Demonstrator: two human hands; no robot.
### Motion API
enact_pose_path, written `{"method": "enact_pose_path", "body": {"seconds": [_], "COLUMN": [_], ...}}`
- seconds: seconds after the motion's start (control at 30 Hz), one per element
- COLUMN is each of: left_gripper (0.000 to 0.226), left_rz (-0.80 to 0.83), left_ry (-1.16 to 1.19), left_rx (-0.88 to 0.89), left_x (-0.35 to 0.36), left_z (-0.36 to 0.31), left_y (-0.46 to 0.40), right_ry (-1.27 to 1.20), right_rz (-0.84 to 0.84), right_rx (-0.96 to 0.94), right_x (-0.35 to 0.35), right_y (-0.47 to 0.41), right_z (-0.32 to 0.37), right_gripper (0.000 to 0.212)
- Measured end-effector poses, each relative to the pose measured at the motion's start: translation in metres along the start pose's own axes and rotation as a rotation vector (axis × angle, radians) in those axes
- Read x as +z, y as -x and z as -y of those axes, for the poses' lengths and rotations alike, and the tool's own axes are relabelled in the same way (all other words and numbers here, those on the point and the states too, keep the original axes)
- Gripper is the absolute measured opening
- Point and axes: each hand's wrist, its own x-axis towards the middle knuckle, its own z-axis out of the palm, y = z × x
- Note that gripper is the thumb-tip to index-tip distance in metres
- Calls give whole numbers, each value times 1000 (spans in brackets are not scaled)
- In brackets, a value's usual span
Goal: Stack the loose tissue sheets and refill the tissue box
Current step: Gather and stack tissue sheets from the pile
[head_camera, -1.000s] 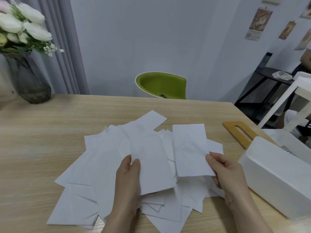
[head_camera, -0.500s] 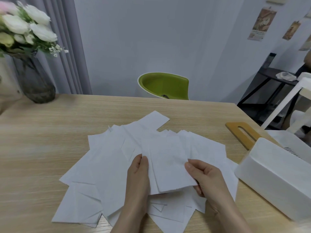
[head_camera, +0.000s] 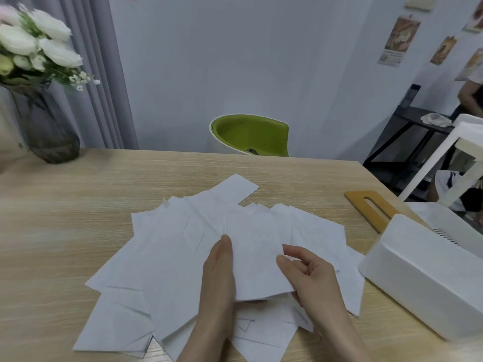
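- A scatter of loose white tissue sheets [head_camera: 167, 257] lies fanned over the light wooden surface [head_camera: 65, 205] at the centre and lower middle of the frame.
- Both hands hold a small stack of sheets [head_camera: 254, 259] just above that scatter, near the lower centre.
- The left hand [head_camera: 218, 280] lies along the stack's left edge, its grip closed on it, thumb on top and fingers out of sight beneath.
- The right hand [head_camera: 311, 275] takes the stack's right edge, thumb on top, fingers curled and pinching the paper.
- The white tissue box [head_camera: 423, 278] sits at the right edge of the frame, just beside the sheets.
- Its wooden lid with a slot [head_camera: 371, 207] lies flat behind the box, at the right.
- A dark glass vase [head_camera: 44, 126] of white flowers stands at the upper left.
- A green chair [head_camera: 251, 134] stands beyond the surface's far edge.
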Motion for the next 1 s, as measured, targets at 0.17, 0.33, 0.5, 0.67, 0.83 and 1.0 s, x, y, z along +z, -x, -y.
{"method": "enact_pose_path", "body": {"seconds": [0.17,0.33,0.5,0.67,0.83,1.0], "left_gripper": [23,25,26,24,23,25], "left_rz": [68,58,-8,-51,-24,104], "left_ry": [-25,-33,46,190,276,237], "left_rx": [2,13,25,7,-48,-44], "left_x": [-1,4,18,42,66,72], "left_z": [0,-1,-2,1,3,5], "left_y": [1,0,-3,3,16,15], "right_ry": [23,260,191,32,60,103], "right_rz": [-22,-148,-141,-150,-191,-231], "right_rx": [-26,-129,-145,-153,-158,-191], "right_x": [1,-3,-7,-6,-13,-35], "right_y": [-1,-3,3,15,13,9], "right_z": [-2,-14,-18,-13,-13,-13], "right_gripper": [10,20,41,44,32,32]}}
